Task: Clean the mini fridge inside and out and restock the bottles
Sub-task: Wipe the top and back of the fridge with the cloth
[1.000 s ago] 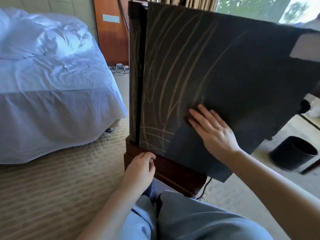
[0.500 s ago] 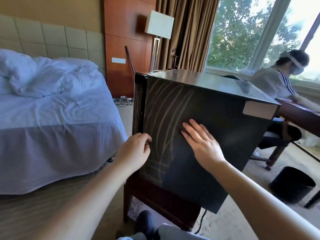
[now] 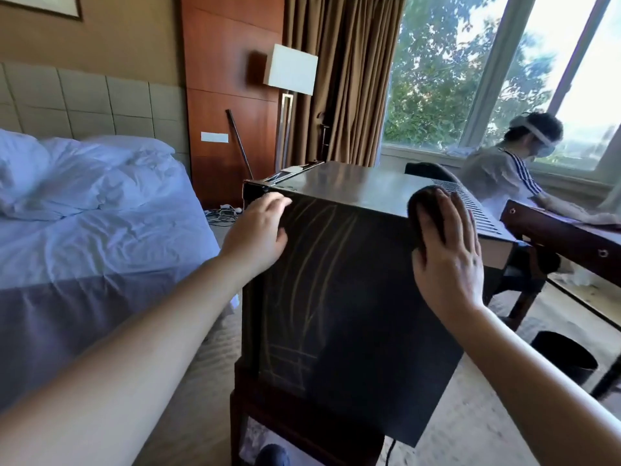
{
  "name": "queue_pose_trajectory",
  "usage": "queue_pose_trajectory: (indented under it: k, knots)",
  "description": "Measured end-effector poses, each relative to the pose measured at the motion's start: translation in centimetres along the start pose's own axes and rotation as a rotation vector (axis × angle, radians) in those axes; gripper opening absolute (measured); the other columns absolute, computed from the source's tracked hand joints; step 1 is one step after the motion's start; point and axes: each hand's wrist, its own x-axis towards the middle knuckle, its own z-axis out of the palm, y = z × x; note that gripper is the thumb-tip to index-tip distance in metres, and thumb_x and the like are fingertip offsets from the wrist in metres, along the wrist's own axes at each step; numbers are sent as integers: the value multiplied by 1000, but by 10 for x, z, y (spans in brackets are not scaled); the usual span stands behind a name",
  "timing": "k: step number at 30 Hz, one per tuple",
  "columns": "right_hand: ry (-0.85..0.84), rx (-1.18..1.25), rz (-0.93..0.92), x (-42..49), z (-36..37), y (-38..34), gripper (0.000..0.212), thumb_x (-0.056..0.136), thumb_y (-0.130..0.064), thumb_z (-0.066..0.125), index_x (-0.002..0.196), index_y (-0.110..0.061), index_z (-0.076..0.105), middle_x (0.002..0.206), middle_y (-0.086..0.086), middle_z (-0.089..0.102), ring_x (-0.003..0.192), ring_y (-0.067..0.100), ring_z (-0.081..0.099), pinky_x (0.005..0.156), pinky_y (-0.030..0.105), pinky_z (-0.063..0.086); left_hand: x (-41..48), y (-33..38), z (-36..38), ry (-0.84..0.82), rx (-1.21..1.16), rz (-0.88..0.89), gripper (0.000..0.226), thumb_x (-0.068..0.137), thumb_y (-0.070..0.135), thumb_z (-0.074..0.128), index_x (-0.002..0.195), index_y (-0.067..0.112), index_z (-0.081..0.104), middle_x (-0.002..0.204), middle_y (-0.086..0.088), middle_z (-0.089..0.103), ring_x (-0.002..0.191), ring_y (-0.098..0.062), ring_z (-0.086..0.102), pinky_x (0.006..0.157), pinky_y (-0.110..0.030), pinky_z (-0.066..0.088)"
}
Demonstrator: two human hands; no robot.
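The black mini fridge (image 3: pixel 336 314) stands on a dark wooden stand (image 3: pixel 242 415) with its door shut; pale streaks run down the side that faces me. My left hand (image 3: pixel 258 230) rests against the upper left corner of that side, fingertips reaching the top edge. My right hand (image 3: pixel 447 260) lies flat with straight fingers over the top right edge and presses a dark cloth (image 3: pixel 425 206) onto the fridge top. No bottles are in view.
A bed (image 3: pixel 84 230) with white linen stands close on the left. On the right a seated person (image 3: pixel 497 176) works at a wooden desk (image 3: pixel 564 237), with a black bin (image 3: pixel 564 358) on the floor below. A floor lamp (image 3: pixel 290 68) and curtains stand behind the fridge.
The view has risen from low by the stand to above the fridge. My left hand climbed from the stand to the upper corner. My right hand slid up the side to the top edge.
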Motion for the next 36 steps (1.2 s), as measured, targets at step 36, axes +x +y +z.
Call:
queue_pose_trajectory:
  k: [36]
  knots:
    - [70, 233, -329, 39, 62, -78, 33, 92, -3, 52, 122, -8, 66, 131, 13, 58, 128, 29, 47, 111, 38, 35, 59, -62, -22, -81, -54, -244, 60, 81, -6, 37, 124, 28, 63, 133, 6, 58, 121, -21, 53, 99, -35, 45]
